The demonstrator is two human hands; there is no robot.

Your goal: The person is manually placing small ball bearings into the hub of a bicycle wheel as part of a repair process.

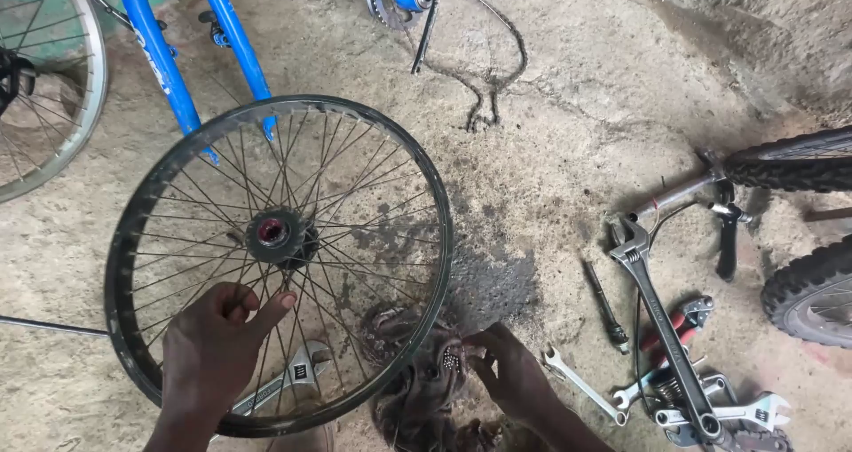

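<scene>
On concrete floor [568, 106], bare wheel [142, 239] is standing tilted, hub [273, 232] facing up. Left hand [209, 350] is gripping spokes [355, 194] just below hub, fingers curled through them. Right hand [510, 372] is pinching small steel balls [450, 361] over a greasy rag [408, 390] beside the rim. Wrenches [657, 314] are lying to the right; blue frame [169, 52] is lying behind.

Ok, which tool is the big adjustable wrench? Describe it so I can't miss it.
Start from the knobby tyres at the right edge, then look left to the tool pile on the floor. The big adjustable wrench is the long dark one lying diagonally, jaw at its upper end. It is much longer and darker than the shiny spanners beside it.
</scene>
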